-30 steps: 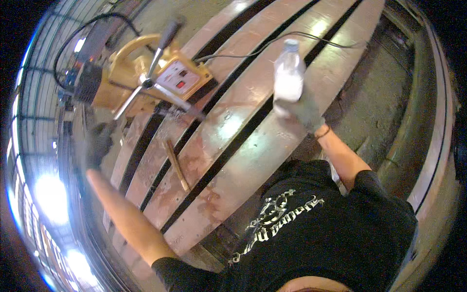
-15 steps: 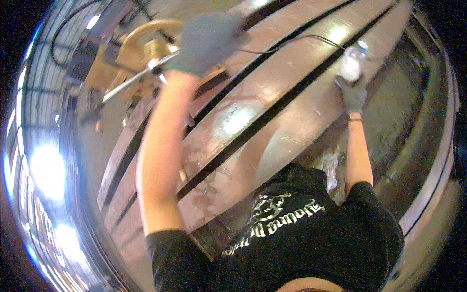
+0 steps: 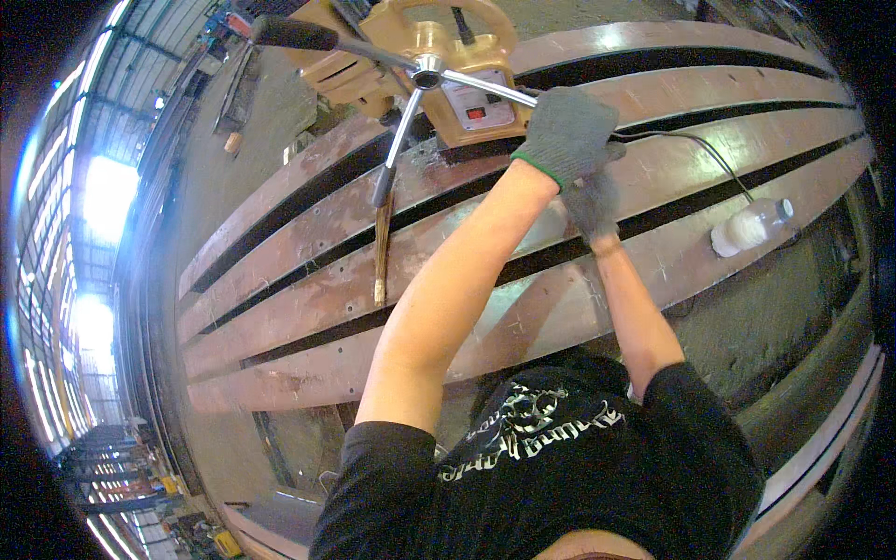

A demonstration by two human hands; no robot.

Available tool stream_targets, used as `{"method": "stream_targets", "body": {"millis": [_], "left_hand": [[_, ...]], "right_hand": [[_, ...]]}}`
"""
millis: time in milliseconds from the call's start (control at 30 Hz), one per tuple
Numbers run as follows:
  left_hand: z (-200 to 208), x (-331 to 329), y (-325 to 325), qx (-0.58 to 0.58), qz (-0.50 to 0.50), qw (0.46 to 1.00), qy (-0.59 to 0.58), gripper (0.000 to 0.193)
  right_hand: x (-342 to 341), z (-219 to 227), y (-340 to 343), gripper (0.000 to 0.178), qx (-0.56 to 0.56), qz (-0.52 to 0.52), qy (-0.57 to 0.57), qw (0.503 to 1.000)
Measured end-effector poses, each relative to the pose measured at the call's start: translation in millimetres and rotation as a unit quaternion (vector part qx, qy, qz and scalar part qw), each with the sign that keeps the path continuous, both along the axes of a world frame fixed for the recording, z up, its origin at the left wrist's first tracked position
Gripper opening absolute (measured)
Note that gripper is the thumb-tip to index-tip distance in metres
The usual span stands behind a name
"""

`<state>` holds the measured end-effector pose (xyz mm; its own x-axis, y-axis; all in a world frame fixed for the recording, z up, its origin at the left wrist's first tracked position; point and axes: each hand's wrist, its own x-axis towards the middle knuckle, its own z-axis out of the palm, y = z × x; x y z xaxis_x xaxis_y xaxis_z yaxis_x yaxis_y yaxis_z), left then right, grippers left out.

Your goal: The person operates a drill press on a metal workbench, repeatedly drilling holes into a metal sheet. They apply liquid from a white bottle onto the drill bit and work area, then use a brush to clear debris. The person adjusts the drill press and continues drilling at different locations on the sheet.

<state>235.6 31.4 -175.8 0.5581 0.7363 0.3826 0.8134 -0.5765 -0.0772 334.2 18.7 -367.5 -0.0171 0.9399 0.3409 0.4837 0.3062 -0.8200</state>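
The container near me is a clear plastic bottle [image 3: 751, 227] with a bluish cap [image 3: 787, 208], standing on the nearest of the long reddish-brown metal bars [image 3: 280, 378], well to the right of both my hands. Its lower part looks whitish and cloudy; whether that is liquid or a label, I can't tell. A dark cable [image 3: 691, 138] runs over the bars to close beside it.

My left hand [image 3: 571, 131], in a grey knitted glove, is closed over the end of the right-hand spoke [image 3: 490, 87] of the yellow machine [image 3: 439, 114], which sits on the bars ahead of me. My right hand [image 3: 594, 205], gloved too, is just below the left, the gloves overlapping in my view; its fingers are hidden, so I can't tell what they grip.

Half a second ago my right hand was at the bottle and my left was a blur over the machine; now the bottle stands free of my grip. The brown stick [image 3: 381, 247], mostly behind my forearm then, shows plainly across the bars.
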Motion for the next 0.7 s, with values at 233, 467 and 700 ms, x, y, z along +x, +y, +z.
{"method": "stream_targets", "body": {"millis": [233,467,700], "left_hand": [[-2.3,-5.0,-5.1,0.003,0.021,0.999,-0.027,0.04],[-8.3,-11.2,-19.1,0.033,0.03,0.997,-0.06,0.045],[-18.6,19.0,-23.7,0.09,0.156,0.982,-0.057,0.057]], "right_hand": [[-80.0,19.4,70.1,0.045,-0.005,0.064,-0.064,0.996],[-88.7,31.6,75.0,0.041,0.041,0.079,-0.116,0.989],[-96.4,75.1,44.2,0.036,0.269,0.101,-0.168,0.943]]}}
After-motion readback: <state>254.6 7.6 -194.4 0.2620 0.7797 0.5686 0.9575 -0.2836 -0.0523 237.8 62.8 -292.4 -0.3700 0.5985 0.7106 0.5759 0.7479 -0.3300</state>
